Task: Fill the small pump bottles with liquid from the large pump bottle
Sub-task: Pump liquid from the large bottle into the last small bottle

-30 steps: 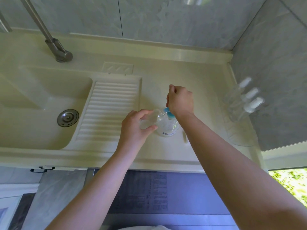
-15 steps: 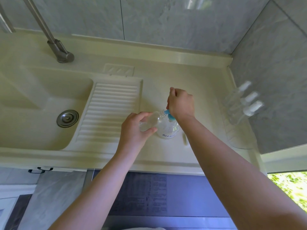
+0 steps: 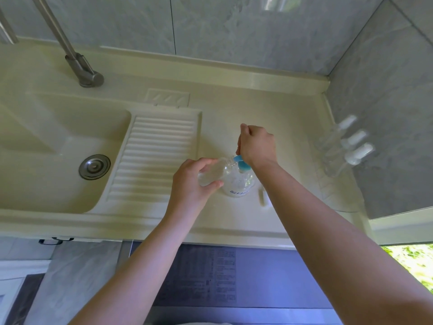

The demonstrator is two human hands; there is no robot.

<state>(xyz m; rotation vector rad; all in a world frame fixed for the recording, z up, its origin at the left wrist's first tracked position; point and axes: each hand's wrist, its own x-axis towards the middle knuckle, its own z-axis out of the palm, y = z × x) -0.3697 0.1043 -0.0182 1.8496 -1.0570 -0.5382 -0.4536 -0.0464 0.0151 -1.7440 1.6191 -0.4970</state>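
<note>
On the cream surface (image 3: 269,106), right of the ribbed drainboard (image 3: 154,158), stands the large pump bottle (image 3: 239,184): clear, rounded, blue print low on its side, blue pump head (image 3: 242,164). The right hand (image 3: 256,145) is curled over that pump head. The left hand (image 3: 192,181) grasps a small clear bottle (image 3: 212,173), tilted, its mouth at the spout. Three more small pump bottles (image 3: 344,144), white-capped and blurred, stand far right by the wall

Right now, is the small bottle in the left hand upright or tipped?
Tipped. The left hand holds the small bottle nearly on its side, with its open neck against the blue pump of the large bottle.
</note>
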